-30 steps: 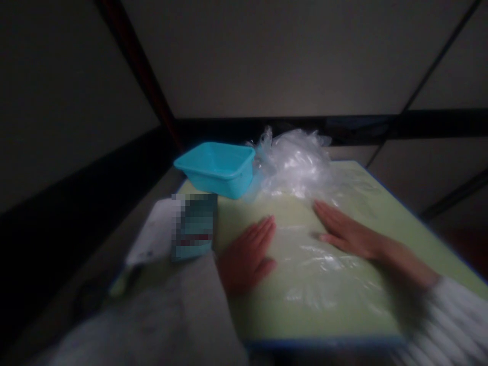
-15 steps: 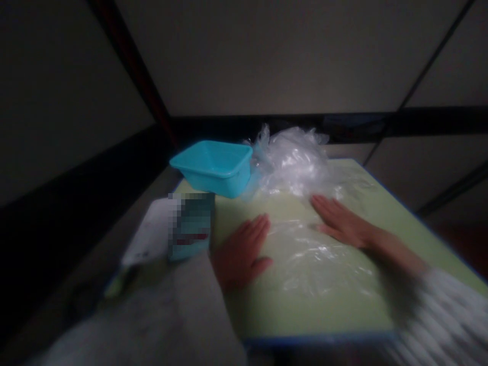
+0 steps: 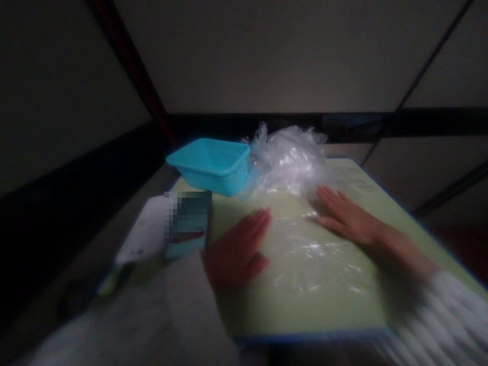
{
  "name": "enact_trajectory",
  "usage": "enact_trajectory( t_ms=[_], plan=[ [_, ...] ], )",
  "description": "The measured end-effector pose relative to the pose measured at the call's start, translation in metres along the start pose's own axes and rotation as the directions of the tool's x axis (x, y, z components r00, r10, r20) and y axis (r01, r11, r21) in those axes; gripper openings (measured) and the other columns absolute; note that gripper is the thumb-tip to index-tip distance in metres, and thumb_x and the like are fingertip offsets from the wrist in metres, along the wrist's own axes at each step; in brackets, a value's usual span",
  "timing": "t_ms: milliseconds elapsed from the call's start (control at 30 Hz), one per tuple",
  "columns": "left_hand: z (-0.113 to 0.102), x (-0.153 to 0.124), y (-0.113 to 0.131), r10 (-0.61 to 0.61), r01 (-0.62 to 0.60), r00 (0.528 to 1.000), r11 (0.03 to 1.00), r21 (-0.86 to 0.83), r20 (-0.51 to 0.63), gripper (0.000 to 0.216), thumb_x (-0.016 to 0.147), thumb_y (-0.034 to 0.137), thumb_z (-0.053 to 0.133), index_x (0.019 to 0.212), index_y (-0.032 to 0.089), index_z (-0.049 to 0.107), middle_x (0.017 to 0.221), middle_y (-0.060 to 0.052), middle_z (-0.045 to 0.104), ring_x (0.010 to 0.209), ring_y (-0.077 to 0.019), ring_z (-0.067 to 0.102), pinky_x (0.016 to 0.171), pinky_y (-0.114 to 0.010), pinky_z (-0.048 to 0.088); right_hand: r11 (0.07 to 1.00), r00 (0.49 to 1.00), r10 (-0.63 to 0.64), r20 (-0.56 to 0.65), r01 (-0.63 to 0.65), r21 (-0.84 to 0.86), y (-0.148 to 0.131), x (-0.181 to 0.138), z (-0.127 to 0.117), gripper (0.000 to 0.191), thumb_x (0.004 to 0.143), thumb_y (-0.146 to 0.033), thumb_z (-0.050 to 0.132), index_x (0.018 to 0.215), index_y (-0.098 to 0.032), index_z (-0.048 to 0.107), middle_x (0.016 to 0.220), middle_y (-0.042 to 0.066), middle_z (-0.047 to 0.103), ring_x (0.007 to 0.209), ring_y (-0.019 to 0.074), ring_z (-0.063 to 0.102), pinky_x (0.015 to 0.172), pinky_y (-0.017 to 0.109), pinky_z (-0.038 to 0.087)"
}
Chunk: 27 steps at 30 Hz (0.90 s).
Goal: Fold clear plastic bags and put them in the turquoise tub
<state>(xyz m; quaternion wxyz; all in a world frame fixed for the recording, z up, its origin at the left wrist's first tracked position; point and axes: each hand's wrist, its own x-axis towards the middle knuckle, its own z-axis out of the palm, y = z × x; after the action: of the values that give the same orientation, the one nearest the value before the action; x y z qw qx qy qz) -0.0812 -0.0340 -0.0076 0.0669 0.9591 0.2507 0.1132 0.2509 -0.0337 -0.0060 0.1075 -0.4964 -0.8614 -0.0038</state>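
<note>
A clear plastic bag [image 3: 316, 259] lies spread flat on the yellow-green table [image 3: 305, 317], with shiny creases across it. Beside its left edge is my left hand [image 3: 240, 249], fingers stretched out and thumb apart, holding nothing. My right hand [image 3: 345, 216] is over the bag's upper right side, palm down with fingers extended; whether it presses on the plastic I cannot tell. Beyond my hands a crumpled heap of clear plastic bags [image 3: 293, 157] rests at the back of the table.
A turquoise plastic basin [image 3: 209, 162] stands at the back left, touching the heap. Left of my left hand lie a teal flat item [image 3: 186, 249], partly blurred out, and a white sheet [image 3: 143, 231]. A blue edge [image 3: 316, 336] borders the table, and a wall [image 3: 267, 61] rises behind.
My right hand has shifted slightly to the right and up over the plastic. My left hand has tilted a little, its fingers still stretched. The bag stays flat.
</note>
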Motion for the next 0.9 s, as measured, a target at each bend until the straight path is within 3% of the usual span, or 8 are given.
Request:
enact_trajectory(
  t_ms=[167,333,467,567,667,900],
  plan=[
    [0.007,0.001,0.003,0.048,-0.044,0.996,0.998,-0.050,0.080,0.073,0.091,0.046,0.041,0.146,0.008,0.011,0.153,-0.019,0.015,0.142,-0.0274,0.012,0.115,-0.045,0.019,0.987,0.991,-0.115,0.066,0.107,0.118,-0.016,0.004,0.005,0.069,0.095,-0.052,0.030,0.148,-0.026,-0.006,0.154,0.007,0.007,0.138,0.0287,0.012,0.112,0.052,0.019],
    [0.004,0.002,0.002,0.061,-0.056,0.992,0.997,-0.055,0.109,0.071,0.091,0.049,0.040,0.145,0.009,0.017,0.153,-0.018,0.018,0.142,-0.0269,0.014,0.115,-0.045,0.018,0.984,0.988,-0.113,0.102,0.097,0.152,-0.017,0.005,0.006,0.070,0.094,-0.054,0.031,0.149,-0.021,0.006,0.153,0.011,0.013,0.138,0.0301,0.014,0.111,0.055,0.018],
    [0.000,0.000,0.002,0.134,-0.136,0.990,0.990,-0.041,-0.046,0.064,0.092,0.045,0.039,0.144,0.015,0.019,0.149,-0.014,0.032,0.139,-0.0247,0.026,0.115,-0.046,0.017,0.973,0.990,-0.124,0.062,0.108,0.206,-0.023,0.005,-0.018,0.052,0.096,-0.048,0.034,0.143,-0.026,0.032,0.148,0.006,0.033,0.137,0.0279,0.026,0.111,0.057,0.018],
    [0.001,-0.002,-0.001,0.225,-0.237,0.955,0.971,-0.040,-0.195,0.049,0.093,0.035,0.039,0.137,0.017,0.030,0.136,-0.012,0.051,0.129,-0.0206,0.044,0.114,-0.042,0.023,0.954,0.986,-0.157,0.050,0.138,0.267,-0.028,0.004,-0.031,0.039,0.098,-0.042,0.032,0.128,-0.028,0.054,0.141,0.001,0.047,0.130,0.0257,0.041,0.111,0.055,0.023],
    [0.001,-0.002,-0.003,0.322,-0.336,0.931,0.940,-0.060,-0.170,0.041,0.093,0.031,0.039,0.132,0.017,0.036,0.122,-0.011,0.062,0.118,-0.0195,0.055,0.112,-0.042,0.028,0.936,0.982,-0.183,0.052,0.158,0.315,-0.030,0.005,-0.031,0.038,0.098,-0.039,0.034,0.127,-0.028,0.054,0.138,0.001,0.050,0.125,0.0243,0.047,0.110,0.053,0.026],
    [0.003,-0.006,0.010,0.397,-0.427,0.899,0.888,-0.170,-0.185,0.041,0.095,0.040,0.036,0.130,0.021,0.040,0.117,-0.010,0.065,0.111,-0.0206,0.058,0.110,-0.042,0.031,0.931,0.975,-0.211,0.068,0.179,0.317,-0.035,0.010,-0.023,0.037,0.098,-0.039,0.035,0.130,-0.028,0.050,0.137,0.003,0.052,0.123,0.0233,0.050,0.111,0.055,0.021]
  ],
)
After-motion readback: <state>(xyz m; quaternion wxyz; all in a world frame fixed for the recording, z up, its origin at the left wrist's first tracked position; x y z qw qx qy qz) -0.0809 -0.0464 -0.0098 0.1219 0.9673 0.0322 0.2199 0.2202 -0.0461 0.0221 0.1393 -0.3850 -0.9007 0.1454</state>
